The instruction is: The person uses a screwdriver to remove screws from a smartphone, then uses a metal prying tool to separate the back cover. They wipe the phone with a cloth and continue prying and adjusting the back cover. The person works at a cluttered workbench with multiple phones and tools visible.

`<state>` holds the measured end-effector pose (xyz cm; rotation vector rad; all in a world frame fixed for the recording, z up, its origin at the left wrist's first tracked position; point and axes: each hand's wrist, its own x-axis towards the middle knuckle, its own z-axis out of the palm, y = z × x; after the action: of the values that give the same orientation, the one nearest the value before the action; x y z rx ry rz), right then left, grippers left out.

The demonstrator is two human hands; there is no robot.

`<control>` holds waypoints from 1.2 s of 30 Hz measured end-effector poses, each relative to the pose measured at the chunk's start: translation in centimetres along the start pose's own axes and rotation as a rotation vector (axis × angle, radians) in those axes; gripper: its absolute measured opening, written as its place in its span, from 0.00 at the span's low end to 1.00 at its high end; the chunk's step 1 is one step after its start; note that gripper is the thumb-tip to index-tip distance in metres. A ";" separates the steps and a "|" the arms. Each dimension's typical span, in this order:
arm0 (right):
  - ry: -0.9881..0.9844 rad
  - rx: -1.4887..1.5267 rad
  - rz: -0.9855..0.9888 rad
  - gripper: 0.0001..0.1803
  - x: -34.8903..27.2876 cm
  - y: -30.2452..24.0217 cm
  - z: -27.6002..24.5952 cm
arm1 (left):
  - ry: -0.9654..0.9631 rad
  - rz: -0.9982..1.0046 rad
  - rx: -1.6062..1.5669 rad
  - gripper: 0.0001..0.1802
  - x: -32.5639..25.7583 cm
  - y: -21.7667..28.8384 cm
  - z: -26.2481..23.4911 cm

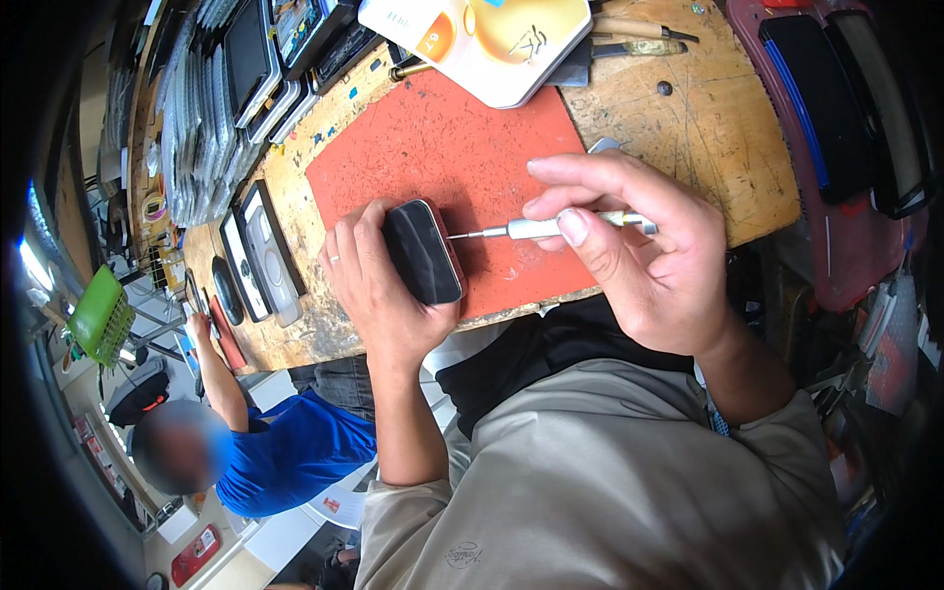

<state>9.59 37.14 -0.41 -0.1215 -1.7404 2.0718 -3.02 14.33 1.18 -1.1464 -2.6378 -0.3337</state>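
My left hand (379, 280) is closed around a black smartphone (423, 253), gripping its long edges and tilting it above an orange-red mat (511, 147). A ring sits on one of that hand's fingers. Between the thumb and fingers of my right hand (639, 241) is a slim screwdriver (531, 229) with a white handle. Its thin metal shaft points left, and the tip meets the phone's short lower-edge side, facing my right hand. Whether the tip sits in a screw is too small to tell.
A white and yellow box (482, 44) overlaps the mat's far edge, near wooden-handled tools (639, 47). Phone parts in trays (261, 256) lie left, below stacked bubble-wrap sleeves (202, 138). A reddish tray (821, 236) holds dark phones at right. A person in blue (295, 442) works at left.
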 end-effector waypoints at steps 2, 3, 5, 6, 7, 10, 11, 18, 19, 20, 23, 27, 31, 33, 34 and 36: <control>0.003 0.011 -0.007 0.16 0.0 0.0 0.1 | 0.000 0.002 0.006 0.43 0.0 0.0 0.0; 0.006 -0.003 -0.007 0.16 0.1 0.0 0.1 | 0.001 0.003 0.010 0.43 0.0 0.1 0.0; 0.020 -0.013 -0.009 0.15 0.1 0.0 0.2 | 0.003 0.006 0.010 0.43 0.1 0.1 0.0; 0.021 -0.043 -0.012 0.15 0.1 0.0 0.2 | 0.003 0.008 0.008 0.43 0.1 0.1 0.0; 0.024 -0.071 0.009 0.14 0.1 -0.2 0.1 | 0.004 0.010 0.005 0.44 0.1 0.1 0.0; -0.059 -0.191 0.049 0.13 0.2 -0.7 -0.6 | -0.020 0.021 0.017 0.45 0.1 0.0 -0.2; -0.085 -0.239 0.061 0.13 0.3 -0.8 -0.8 | -0.027 0.027 0.020 0.45 0.1 0.0 -0.2; -0.096 -0.075 0.143 0.13 1.2 -1.2 -0.6 | -0.063 0.045 0.037 0.47 0.1 0.0 -0.4; -0.106 -0.082 0.143 0.13 1.3 -1.2 -0.6 | -0.064 0.044 0.028 0.47 0.0 0.0 -0.4; -0.111 -0.070 0.139 0.13 1.4 -1.2 -0.6 | -0.067 0.045 0.029 0.47 0.0 0.0 -0.5; -0.136 -0.087 0.111 0.11 1.5 -1.0 -0.7 | -0.059 0.049 0.012 0.48 0.0 0.0 -0.5; -0.148 -0.147 0.031 0.10 1.6 -0.6 -0.5 | -0.046 0.035 -0.015 0.46 -0.2 -0.1 -0.4; -0.145 -0.162 -0.045 0.09 1.8 -0.3 -0.4 | -0.031 0.052 -0.010 0.45 -0.4 -0.2 -0.4; -0.142 -0.191 -0.092 0.09 1.8 -0.2 -0.4 | -0.036 0.052 -0.004 0.45 -0.4 -0.2 -0.4; -0.137 -0.193 -0.097 0.09 1.8 -0.1 -0.4 | -0.037 0.056 -0.004 0.45 -0.4 -0.3 -0.4; -0.132 -0.198 -0.108 0.09 1.8 0.0 -0.4 | -0.043 0.051 -0.002 0.45 -0.4 -0.3 -0.3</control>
<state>8.11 38.23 -0.13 0.0511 -1.9836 1.8648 -2.98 13.79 1.33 -1.2331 -2.6398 -0.3058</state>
